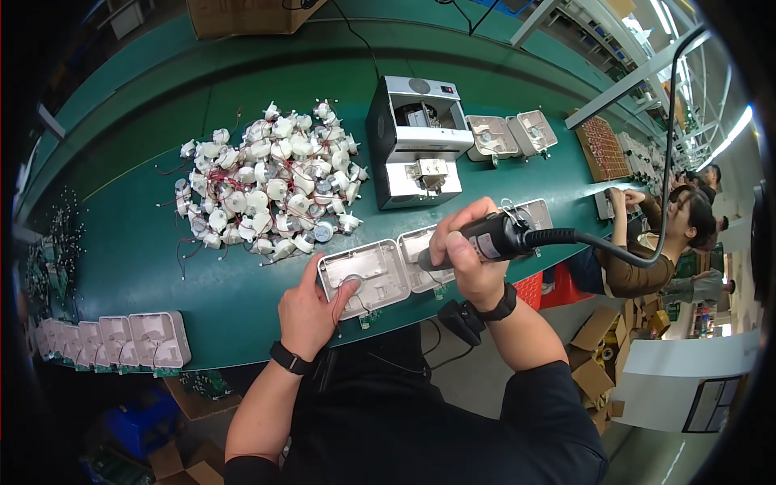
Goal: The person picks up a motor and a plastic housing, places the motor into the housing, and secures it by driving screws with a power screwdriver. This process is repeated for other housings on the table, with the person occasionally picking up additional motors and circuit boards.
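In front of me on the green table lies a white plastic housing (380, 257), open side up, with thin wires and a small green circuit board at its near edge. My left hand (303, 318) grips its left wall: the thumb reaches inside onto a small round metal part, the fingers stay outside. My right hand (475, 271) is wrapped round a black electric screwdriver (495, 235), whose thick cable runs off to the right. The screwdriver's front end points left, over a second white housing (414, 240) beside the first; its tip is hard to make out.
Behind my hands stands a grey-and-black screw feeder (419, 141). A heap of white round parts with red and black wires (275, 182) covers the table's middle left. More housings line the left front (158, 339) and the back right (491, 133). A co-worker (659, 250) sits at right.
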